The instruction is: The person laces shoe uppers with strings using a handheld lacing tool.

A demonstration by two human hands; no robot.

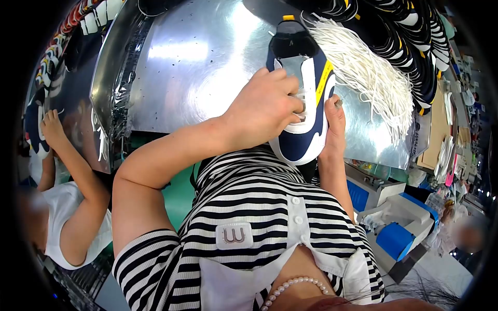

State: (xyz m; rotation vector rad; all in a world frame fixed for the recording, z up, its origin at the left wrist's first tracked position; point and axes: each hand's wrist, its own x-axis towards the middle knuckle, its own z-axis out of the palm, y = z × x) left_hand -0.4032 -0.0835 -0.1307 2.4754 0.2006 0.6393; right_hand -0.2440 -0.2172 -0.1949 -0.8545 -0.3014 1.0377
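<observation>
A navy and white shoe [293, 144] with a yellow side stripe is held over the front edge of the metal table, its toe toward my body. My left hand [267, 106] lies across its throat from the left, fingers bent and pressed together at the white eyelet edge. Whatever those fingers pinch is mostly hidden; short white lace pieces show beside them. Around the right side of the shoe, near the toe, my right hand [333, 122] grips it, thumb visible and the other fingers hidden behind the shoe.
White laces [363, 72] lie heaped right of the shoe on the metal table [171, 78]. Stacked dark shoes [423, 46] stand beyond them. At the far left, a co-worker's hand [53, 127] touches another shoe [36, 119]. A blue and grey machine [397, 239] is at lower right.
</observation>
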